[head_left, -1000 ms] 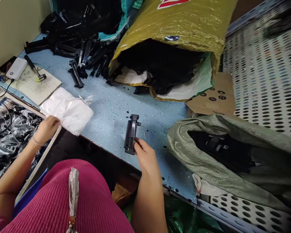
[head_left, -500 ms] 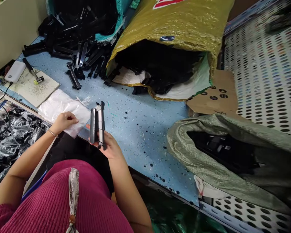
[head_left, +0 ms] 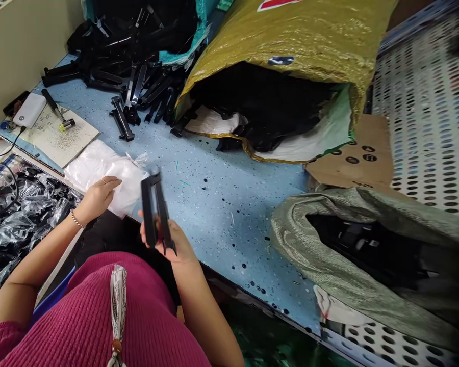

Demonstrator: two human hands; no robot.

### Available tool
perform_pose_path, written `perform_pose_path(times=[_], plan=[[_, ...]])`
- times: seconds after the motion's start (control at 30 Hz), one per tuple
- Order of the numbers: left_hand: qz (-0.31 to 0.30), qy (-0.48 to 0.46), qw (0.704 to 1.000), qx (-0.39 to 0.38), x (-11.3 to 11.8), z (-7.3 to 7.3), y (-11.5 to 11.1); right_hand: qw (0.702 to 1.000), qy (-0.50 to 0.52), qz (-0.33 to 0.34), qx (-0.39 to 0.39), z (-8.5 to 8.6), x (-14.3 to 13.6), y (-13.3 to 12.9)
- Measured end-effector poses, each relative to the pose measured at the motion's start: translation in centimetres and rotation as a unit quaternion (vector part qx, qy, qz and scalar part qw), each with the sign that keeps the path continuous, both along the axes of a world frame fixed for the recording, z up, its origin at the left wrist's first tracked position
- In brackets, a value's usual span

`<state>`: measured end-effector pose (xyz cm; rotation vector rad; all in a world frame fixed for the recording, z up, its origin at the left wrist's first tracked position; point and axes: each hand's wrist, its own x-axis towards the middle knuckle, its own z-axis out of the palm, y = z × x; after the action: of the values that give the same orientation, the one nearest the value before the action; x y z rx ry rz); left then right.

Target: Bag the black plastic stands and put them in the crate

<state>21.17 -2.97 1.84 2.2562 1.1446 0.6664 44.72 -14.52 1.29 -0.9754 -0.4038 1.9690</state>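
My right hand [head_left: 178,244] is closed around the lower end of a long black two-armed part [head_left: 149,204], slightly blurred, held upright above the table's front edge. A gap shows between its two arms. To its left, my left hand [head_left: 97,199] has thumb and fingers pressed together over a stack of white, thin plastic bags [head_left: 99,158]. Whatever lies between those fingertips, if anything, is too small to make out. Similar black parts [head_left: 122,120] lie heaped farther back on the blue speckled table [head_left: 222,204].
A yellow woven sack [head_left: 290,41] of black pieces lies open at the back. At right are a grey-green cloth bag [head_left: 290,229], cardboard [head_left: 352,168] and a perforated metal rack [head_left: 424,102]. A hammer [head_left: 57,109] rests on a board [head_left: 76,137]; bagged black parts [head_left: 26,214] fill the left.
My right hand has lowered slightly and tilted the black part, its arms now looking farther apart. My left hand has shifted slightly toward me and left across the bags. The view has shifted slightly.
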Motion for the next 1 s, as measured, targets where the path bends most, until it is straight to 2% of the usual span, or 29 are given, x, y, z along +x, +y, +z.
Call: perform_pose_path(times=[0.07, 0.2, 0.3, 0.4, 0.47, 0.5, 0.6, 0.67, 0.73, 0.8, 0.87, 0.93, 1.0], plan=[[-0.004, -0.012, 1.0, -0.02, 0.2, 0.2, 0.2, 0.996, 0.051, 0.06, -0.032, -0.3, -0.5, -0.5], [-0.006, 0.012, 1.0, 0.019, 0.3, 1.0, -0.8, 0.993, 0.062, 0.049, -0.085, -1.9, -1.6, 0.7], [-0.081, 0.029, 0.994, 0.072, 0.7, 1.8, -3.3, 0.997, -0.062, 0.035, -0.021, -2.1, -2.2, 1.9], [-0.203, 0.02, 0.976, 0.075, 1.8, 2.6, -5.8, 0.974, -0.217, -0.038, 0.052, -1.0, -2.9, 2.3], [-0.23, 0.024, 0.971, 0.06, 2.2, 3.0, -6.8, 0.954, -0.28, -0.067, 0.083, 0.0, -3.2, 2.3], [-0.225, 0.026, 0.973, 0.053, 2.3, 3.2, -7.1, 0.945, -0.304, -0.055, 0.104, 0.5, -3.3, 2.3], [-0.17, 0.027, 0.984, 0.041, 1.3, 4.2, -7.7, 0.94, -0.287, 0.061, 0.176, 1.2, -3.1, 2.7], [-0.13, 0.041, 0.99, 0.033, -0.2, 4.8, -8.2, 0.935, -0.257, 0.118, 0.215, 0.9, -2.8, 3.4], [-0.072, 0.084, 0.994, 0.01, -2.5, 4.7, -8.7, 0.923, -0.291, 0.105, 0.229, -0.3, -2.6, 4.5], [0.014, 0.151, 0.987, -0.043, -6.1, 3.4, -8.9, 0.897, -0.376, 0.052, 0.228, -2.0, -2.7, 5.7], [0.149, 0.218, 0.956, -0.131, -11.0, 1.2, -8.7, 0.858, -0.454, 0.003, 0.239, -3.9, -2.9, 6.6], [0.307, 0.261, 0.888, -0.223, -17.0, -1.6, -8.6, 0.819, -0.506, -0.025, 0.268, -5.6, -3.0, 6.9], [0.414, 0.278, 0.827, -0.261, -23.3, -4.1, -8.7, 0.789, -0.538, -0.042, 0.292, -6.8, -2.9, 6.7]])
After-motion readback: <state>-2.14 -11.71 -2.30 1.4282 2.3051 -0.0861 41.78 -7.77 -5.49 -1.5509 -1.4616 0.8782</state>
